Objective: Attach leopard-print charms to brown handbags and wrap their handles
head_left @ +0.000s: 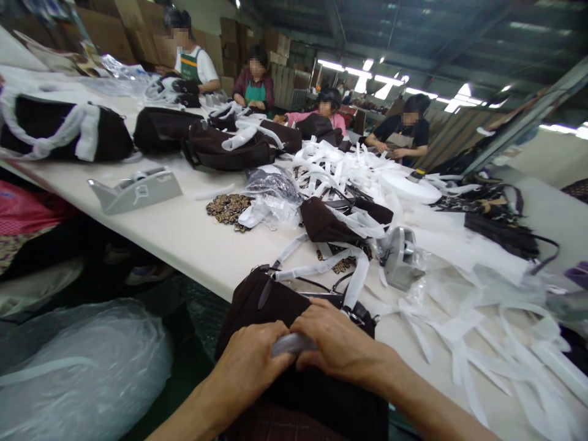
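A dark brown handbag [261, 300] rests against the table's near edge, right in front of me. White wrapping covers its straps [316, 266], which lie toward the table. Over the bag, my left hand [257, 352] and my right hand [328, 337] almost meet. Between them runs a short greyish-white strip [294, 345], with the fingers of both hands closed on its ends. Whether this strip is part of the bag or a loose piece, I cannot tell. A grey tape dispenser [402, 260] stands beyond the bag to the right.
The long white table [184, 242] carries more dark bags [225, 147], a second tape dispenser [138, 190], patterned round tags [227, 208] and a heap of white strips [340, 162]. Clear plastic [92, 373] bulges at lower left. Several people [190, 64] work along the far side.
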{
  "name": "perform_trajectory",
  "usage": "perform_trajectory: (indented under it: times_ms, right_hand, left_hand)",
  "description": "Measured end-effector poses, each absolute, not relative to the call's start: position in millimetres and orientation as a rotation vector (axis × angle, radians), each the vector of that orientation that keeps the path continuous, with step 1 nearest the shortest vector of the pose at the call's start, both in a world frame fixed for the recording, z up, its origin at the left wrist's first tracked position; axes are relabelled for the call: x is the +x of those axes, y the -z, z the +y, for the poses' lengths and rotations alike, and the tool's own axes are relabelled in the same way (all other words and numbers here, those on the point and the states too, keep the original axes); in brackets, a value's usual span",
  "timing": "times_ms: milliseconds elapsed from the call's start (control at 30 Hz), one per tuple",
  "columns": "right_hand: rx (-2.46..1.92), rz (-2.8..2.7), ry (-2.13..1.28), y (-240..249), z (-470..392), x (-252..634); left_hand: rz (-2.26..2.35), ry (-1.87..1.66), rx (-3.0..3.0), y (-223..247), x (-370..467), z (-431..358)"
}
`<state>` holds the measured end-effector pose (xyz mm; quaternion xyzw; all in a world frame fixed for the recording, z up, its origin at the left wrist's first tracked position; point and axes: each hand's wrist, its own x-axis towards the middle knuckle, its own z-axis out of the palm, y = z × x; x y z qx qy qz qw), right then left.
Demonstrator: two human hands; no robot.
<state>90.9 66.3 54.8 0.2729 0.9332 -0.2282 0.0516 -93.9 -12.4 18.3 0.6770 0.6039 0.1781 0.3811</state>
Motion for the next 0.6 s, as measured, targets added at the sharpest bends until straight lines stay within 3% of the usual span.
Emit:
perform_trajectory:
  times_ms: [167,267,367,467,600]
  right_hand:
    - [0.953,2.93,0.741,-43.2,60.6,95.1]
    - [1.324,3.007,0.853,-51.6,57.0,130.4]
    - [1.944,2.626,0.944,-53.1,51.1,186.9]
    - [2.183,2.183,0.971,-33.8,39.5,237.5]
    - [2.088,2.007,1.486,8.9,19.1,260.4]
  left_hand:
    - [1.509,-0.448,1.772,-19.1,-105.0,-12.9]
    - [1.611,-0.456,1.793,-14.7,-118.5,-16.3]
    - [1.84,-0.569,1.926,4.1,-132.4,-14.7]
    - [2.006,-0.779,1.922,33.7,-144.0,-4.3]
    - [1.985,-0.806,1.652,65.1,-155.0,12.4]
